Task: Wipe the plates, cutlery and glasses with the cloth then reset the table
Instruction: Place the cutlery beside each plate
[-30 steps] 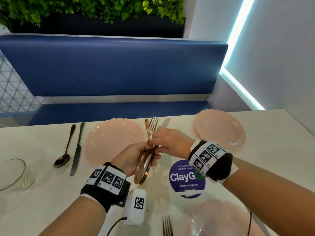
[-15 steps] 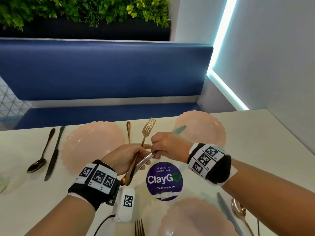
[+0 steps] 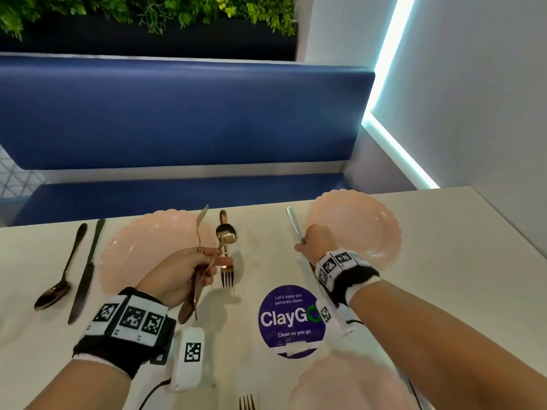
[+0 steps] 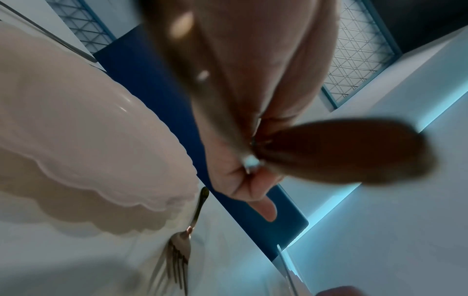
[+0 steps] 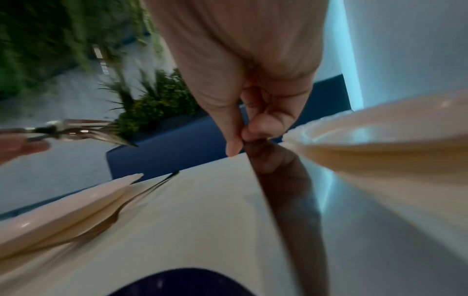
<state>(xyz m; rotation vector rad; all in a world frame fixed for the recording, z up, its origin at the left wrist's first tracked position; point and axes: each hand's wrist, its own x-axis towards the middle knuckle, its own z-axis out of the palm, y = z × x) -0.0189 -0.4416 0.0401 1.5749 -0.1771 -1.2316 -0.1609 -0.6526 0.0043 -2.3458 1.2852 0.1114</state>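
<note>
Nearest you on the pale table (image 3: 444, 247), one pink plate (image 3: 340, 389) and one fork's tines (image 3: 246, 403) show at the bottom edge, beyond them a round purple sticker (image 3: 288, 321). Your left hand (image 3: 177, 273) is closed around a gold fork (image 3: 201, 226) and a gold spoon (image 3: 225, 232), raised off the table. Your right hand (image 3: 315, 242) grips one silver knife (image 3: 294, 221) beside the far right plate (image 3: 355, 226). Another fork (image 3: 227, 275) lies between your hands. Farther left sit a third plate (image 3: 142, 247), a dark knife (image 3: 87, 270) and a dark spoon (image 3: 60, 279).
</note>
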